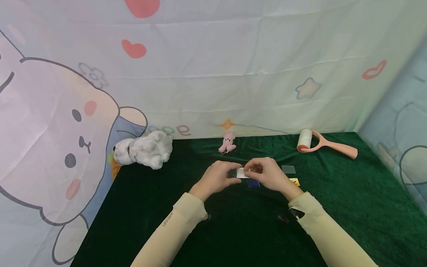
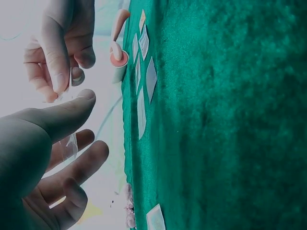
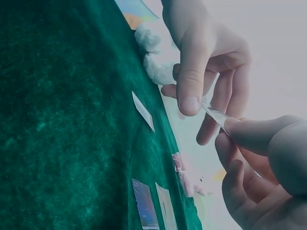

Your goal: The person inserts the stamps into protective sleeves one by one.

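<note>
My left hand (image 1: 215,178) holds a small clear plastic sleeve (image 2: 70,146) between thumb and fingers, above the green cloth. From the other side my right hand (image 1: 268,174) pinches the edge of a thin whitish piece (image 1: 241,172) at that sleeve. Fingers cover much of both, so I cannot tell how far one lies inside the other. Below the hands lies a blue stamp (image 3: 145,206) with a toothed edge. Right of it are a clear rectangle (image 1: 288,169) and a yellow stamp-like piece (image 1: 295,181), partly behind the right wrist.
A white plush bear (image 1: 146,150) lies at the back left of the green cloth (image 1: 333,207). The back edge also holds a small pink plush toy (image 1: 228,141) and a lint roller (image 1: 328,144). One flat pale piece (image 3: 143,111) lies apart. Printed fabric (image 1: 213,74) hangs behind.
</note>
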`<act>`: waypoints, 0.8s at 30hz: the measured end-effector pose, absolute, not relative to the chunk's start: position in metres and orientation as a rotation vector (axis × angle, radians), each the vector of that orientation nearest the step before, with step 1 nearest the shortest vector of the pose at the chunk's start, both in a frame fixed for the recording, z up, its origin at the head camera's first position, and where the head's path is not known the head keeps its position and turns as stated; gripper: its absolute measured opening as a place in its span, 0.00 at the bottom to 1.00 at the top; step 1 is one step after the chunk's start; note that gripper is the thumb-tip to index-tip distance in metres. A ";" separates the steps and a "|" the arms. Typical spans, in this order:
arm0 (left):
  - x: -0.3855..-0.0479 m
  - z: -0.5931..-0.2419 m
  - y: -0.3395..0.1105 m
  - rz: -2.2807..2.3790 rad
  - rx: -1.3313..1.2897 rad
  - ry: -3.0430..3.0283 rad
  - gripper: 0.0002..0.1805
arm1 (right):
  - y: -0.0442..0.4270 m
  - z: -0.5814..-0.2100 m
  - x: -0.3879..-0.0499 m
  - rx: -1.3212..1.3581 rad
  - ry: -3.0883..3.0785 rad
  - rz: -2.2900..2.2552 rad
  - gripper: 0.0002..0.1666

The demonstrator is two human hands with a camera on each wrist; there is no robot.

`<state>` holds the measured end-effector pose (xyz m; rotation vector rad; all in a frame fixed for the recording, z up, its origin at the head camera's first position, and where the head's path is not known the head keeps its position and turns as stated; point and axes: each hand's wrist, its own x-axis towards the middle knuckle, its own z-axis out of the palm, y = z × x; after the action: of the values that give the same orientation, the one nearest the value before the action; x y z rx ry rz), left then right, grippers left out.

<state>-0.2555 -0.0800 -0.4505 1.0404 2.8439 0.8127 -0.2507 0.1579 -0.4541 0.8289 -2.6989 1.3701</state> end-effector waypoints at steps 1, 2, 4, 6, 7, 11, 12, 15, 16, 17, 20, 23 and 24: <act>-0.255 -0.451 -0.080 0.824 1.036 2.837 0.24 | 0.158 -0.454 -0.251 0.830 -2.701 1.373 0.05; -0.255 -0.451 -0.080 0.832 1.030 2.833 0.24 | 0.157 -0.454 -0.250 0.831 -2.704 1.376 0.05; -0.255 -0.452 -0.081 0.841 1.016 2.832 0.24 | 0.157 -0.454 -0.250 0.835 -2.705 1.383 0.05; -0.255 -0.452 -0.081 0.853 0.993 2.828 0.23 | 0.158 -0.454 -0.250 0.841 -2.699 1.385 0.05; -0.255 -0.453 -0.082 0.859 0.980 2.827 0.23 | 0.159 -0.454 -0.250 0.843 -2.696 1.391 0.05; -0.256 -0.454 -0.084 0.883 0.947 2.820 0.23 | 0.162 -0.456 -0.251 0.863 -2.676 1.424 0.06; -0.256 -0.454 -0.084 0.888 0.945 2.816 0.23 | 0.163 -0.457 -0.252 0.866 -2.672 1.435 0.06; -0.256 -0.453 -0.085 0.906 0.949 2.799 0.24 | 0.164 -0.457 -0.252 0.869 -2.665 1.455 0.06; -0.257 -0.453 -0.085 0.909 0.955 2.791 0.24 | 0.164 -0.457 -0.253 0.871 -2.663 1.457 0.06; -0.257 -0.453 -0.085 0.913 0.961 2.784 0.24 | 0.164 -0.458 -0.253 0.872 -2.661 1.457 0.07; -0.258 -0.452 -0.084 0.917 0.981 2.765 0.24 | 0.163 -0.458 -0.253 0.878 -2.656 1.458 0.07; -0.258 -0.452 -0.083 0.913 0.997 2.752 0.25 | 0.163 -0.458 -0.253 0.894 -2.643 1.461 0.07; -0.258 -0.452 -0.082 0.912 1.004 2.747 0.25 | 0.162 -0.458 -0.253 0.899 -2.640 1.462 0.08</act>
<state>-0.2584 -0.0819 -0.4520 1.0035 2.7475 0.9119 -0.2528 0.1624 -0.4578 0.8987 -2.6396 1.4619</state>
